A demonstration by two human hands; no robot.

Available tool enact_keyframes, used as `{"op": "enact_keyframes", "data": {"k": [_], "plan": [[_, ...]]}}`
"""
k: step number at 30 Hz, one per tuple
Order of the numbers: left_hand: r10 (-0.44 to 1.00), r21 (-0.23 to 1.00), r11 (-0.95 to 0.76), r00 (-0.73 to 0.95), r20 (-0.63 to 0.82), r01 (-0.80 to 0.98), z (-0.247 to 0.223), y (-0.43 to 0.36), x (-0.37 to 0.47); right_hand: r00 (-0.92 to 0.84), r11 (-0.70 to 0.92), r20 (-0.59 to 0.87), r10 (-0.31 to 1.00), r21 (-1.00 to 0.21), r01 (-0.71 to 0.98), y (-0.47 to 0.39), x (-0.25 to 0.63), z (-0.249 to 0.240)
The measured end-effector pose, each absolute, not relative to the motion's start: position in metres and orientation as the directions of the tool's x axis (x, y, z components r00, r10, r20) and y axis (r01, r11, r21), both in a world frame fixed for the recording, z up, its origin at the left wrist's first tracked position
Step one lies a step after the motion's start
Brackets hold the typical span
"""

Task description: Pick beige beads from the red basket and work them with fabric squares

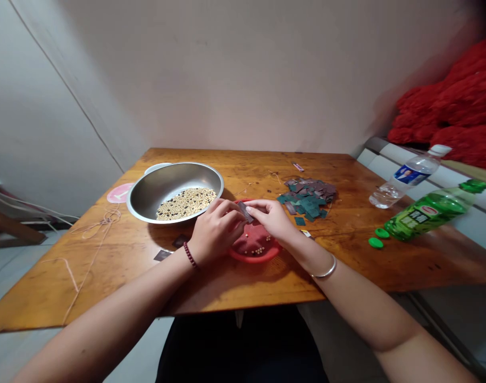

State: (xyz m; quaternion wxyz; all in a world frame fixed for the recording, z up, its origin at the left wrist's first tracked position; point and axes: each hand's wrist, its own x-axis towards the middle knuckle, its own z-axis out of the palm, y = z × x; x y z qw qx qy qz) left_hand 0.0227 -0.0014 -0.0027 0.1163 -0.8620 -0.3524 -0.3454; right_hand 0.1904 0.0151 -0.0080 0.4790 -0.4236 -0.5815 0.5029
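1. Right hand: closed, my thumb pressing a small dark piece against the fingers.
2. Left hand: fingers curled at the same piece; whether they grip it, I cannot tell.
3. Dark piece: held tilted between my hands, over the far part of the red basket.
4. Red basket: on the table, a few pale beans inside.
5. Metal bowl: left of the basket, containing mixed pale and dark beans.
6. Pile of green and brown squares: right of the basket, beyond my right hand.
7. Clear bottle and green bottle: far right, two green caps near the latter.
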Motion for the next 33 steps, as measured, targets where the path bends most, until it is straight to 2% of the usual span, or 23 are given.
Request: {"op": "enact_keyframes", "data": {"k": [15,23,33], "plan": [[0.542,0.066,-0.68,0.44,0.716,0.73,-0.0022,0.0002,0.0206,-0.186,0.174,0.167,0.968,-0.984,0.022,0.0138,0.1903,-0.0089],[0.522,0.042,-0.715,0.493,0.696,0.698,-0.002,0.0005,0.0209,-0.193,0.168,0.161,0.968,-0.986,0.02,0.0139,0.1903,-0.009],[0.564,0.065,-0.692,0.482,0.67,0.719,-0.0039,0.0017,0.0211,-0.195,0.166,0.157,0.968,-0.986,0.028,0.0144,0.1896,-0.0111]]}}
